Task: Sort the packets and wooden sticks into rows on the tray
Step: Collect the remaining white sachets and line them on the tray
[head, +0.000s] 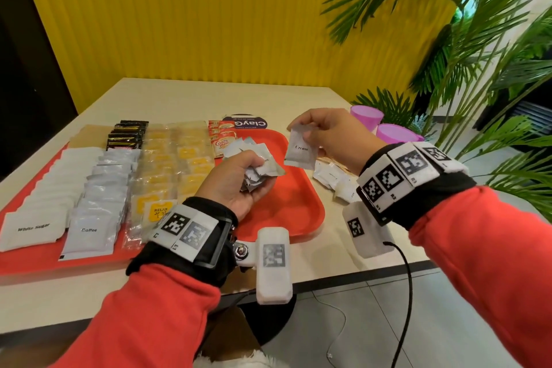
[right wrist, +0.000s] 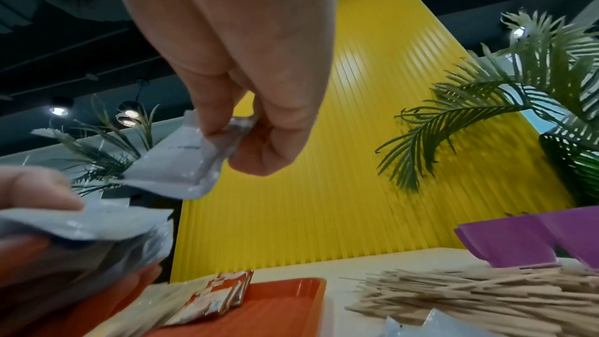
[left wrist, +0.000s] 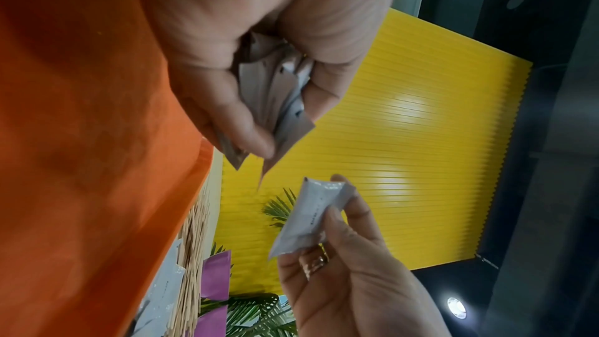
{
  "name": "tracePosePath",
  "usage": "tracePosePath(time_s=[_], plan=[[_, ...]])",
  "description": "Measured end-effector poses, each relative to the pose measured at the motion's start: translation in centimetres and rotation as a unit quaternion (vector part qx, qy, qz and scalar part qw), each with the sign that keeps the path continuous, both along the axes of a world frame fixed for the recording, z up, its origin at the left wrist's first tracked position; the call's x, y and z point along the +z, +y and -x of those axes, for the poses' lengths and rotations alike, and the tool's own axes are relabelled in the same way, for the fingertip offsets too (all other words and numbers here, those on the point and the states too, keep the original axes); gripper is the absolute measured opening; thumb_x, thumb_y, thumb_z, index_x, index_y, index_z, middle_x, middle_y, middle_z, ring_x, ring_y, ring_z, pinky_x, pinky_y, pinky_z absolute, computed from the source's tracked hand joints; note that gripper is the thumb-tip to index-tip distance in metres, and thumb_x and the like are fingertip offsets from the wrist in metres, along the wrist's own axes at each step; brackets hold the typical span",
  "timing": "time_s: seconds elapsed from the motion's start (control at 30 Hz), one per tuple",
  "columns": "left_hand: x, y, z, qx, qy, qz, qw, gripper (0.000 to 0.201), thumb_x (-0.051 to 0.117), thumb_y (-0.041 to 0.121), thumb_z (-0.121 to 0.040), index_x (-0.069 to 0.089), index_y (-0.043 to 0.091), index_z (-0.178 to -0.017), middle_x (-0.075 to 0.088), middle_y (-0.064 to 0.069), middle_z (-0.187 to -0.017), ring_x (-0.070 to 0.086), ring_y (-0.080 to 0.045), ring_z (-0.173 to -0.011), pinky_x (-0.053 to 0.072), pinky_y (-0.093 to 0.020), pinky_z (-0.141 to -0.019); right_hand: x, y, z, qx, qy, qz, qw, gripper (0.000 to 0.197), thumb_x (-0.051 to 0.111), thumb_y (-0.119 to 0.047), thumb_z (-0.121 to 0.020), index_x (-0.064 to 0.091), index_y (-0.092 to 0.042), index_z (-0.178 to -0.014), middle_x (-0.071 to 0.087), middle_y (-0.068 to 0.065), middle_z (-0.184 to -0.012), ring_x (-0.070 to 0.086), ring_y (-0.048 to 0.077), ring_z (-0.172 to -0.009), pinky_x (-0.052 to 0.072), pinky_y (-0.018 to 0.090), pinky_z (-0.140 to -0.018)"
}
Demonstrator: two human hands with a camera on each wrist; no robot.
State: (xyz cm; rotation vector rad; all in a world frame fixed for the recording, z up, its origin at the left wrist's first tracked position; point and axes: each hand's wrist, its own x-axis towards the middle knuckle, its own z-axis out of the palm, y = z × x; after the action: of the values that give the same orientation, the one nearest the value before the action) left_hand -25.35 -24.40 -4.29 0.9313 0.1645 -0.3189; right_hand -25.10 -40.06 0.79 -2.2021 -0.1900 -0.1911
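Left hand (head: pixel 239 185) clenched round a loose bundle of small silver-white cream packets (head: pixel 258 169), held above the red plastic tray (head: pixel 301 209). The packets fan out unevenly between thumb and fingers; in the left wrist view several corners stick out past the fingertips (left wrist: pixel 256 142).

Right hand (head: pixel 331 134) pinches a single silver-white packet printed "Cream" (head: pixel 300 149) by its top edge; it hangs free, well above the tray and just right of the bundle.

Tray status: the left part carries finished rows of white sugar packets (head: pixel 33 227), silver coffee packets (head: pixel 89 228), clear-wrapped yellow tea bags (head: pixel 155 209), black sachets (head: pixel 128 134) and orange creamer sachets (head: pixel 219 143). The right part of the tray is bare red. More cream packets (head: pixel 334 179) lie on the beige table (head: pixel 185 95) right of the tray, beside a pile of thin wooden sticks (right wrist: pixel 470 296). Two purple plastic cups (head: pixel 367 116) stand beyond them.

Judgement: cream row not yet begun; sticks not yet sorted.

Risks:
- The bundle is splayed, not squared. Adding the single packet may loosen the hold and drop packets onto the tray.
- The top-edge pinch lets the single packet swing, so it could land askew.
- Reaching right for more packets could scatter the sticks.
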Motion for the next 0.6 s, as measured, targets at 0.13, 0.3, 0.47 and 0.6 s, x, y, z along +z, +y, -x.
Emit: tracePosePath(time_s=[0.13, 0.3, 0.47, 0.6], plan=[[0.0, -0.4, 0.5, -0.045, -0.031, -0.024, 0.998, 0.007, 0.059, 0.008, -0.085, 0.059, 0.014, -0.082, 0.063, -0.004, -0.075, 0.06, -0.014, -0.071, 0.054, -0.026, -0.061, -1.2, 1.0, 0.1, 0.03, 0.023, 0.067, 0.997, 0.026, 0.052, 0.001, -0.087, 0.061, -0.023, -0.082, 0.056, -0.001, -0.06, 0.048, -0.002, -0.044, 0.039, 0.013, -0.05], [-0.2, -0.3, 0.5, -0.074, -0.056, -0.073, 0.993, 0.013, 0.064, -0.002, -0.079, 0.063, 0.011, -0.082, 0.065, -0.005, -0.075, 0.061, -0.014, -0.071, 0.054, -0.018, -0.051, -1.8, 2.1, -0.3, 0.018, 0.02, 0.016, 1.0, 0.02, 0.064, -0.002, -0.082, 0.057, -0.022, -0.082, 0.049, -0.001, -0.06, 0.046, 0.002, -0.043, 0.039, 0.02, -0.047], [-0.4, 0.1, 0.3, -0.075, -0.095, -0.116, 0.986, 0.021, 0.053, -0.011, -0.078, 0.063, 0.008, -0.077, 0.065, -0.005, -0.07, 0.06, -0.015, -0.068, 0.05, -0.02, -0.053, -2.3, 2.7, 0.0, 0.019, 0.182, -0.06, 0.981, 0.038, 0.063, -0.031, -0.087, 0.049, -0.017, -0.119, 0.051, 0.001, -0.088, 0.051, 0.012, -0.071, 0.043, 0.023, -0.055], [-1.3, 0.4, -0.5, -0.116, -0.09, -0.184, 0.972, 0.063, 0.062, -0.014, -0.061, 0.05, -0.003, -0.122, 0.063, -0.022, -0.108, 0.064, -0.028, -0.091, 0.052, -0.029, -0.065, -3.4, 2.9, 0.9, 0.081, 0.299, -0.132, 0.941, 0.008, 0.05, -0.027, -0.095, 0.055, -0.024, -0.1, 0.059, 0.0, -0.086, 0.056, 0.013, -0.078, 0.046, 0.027, -0.072]])
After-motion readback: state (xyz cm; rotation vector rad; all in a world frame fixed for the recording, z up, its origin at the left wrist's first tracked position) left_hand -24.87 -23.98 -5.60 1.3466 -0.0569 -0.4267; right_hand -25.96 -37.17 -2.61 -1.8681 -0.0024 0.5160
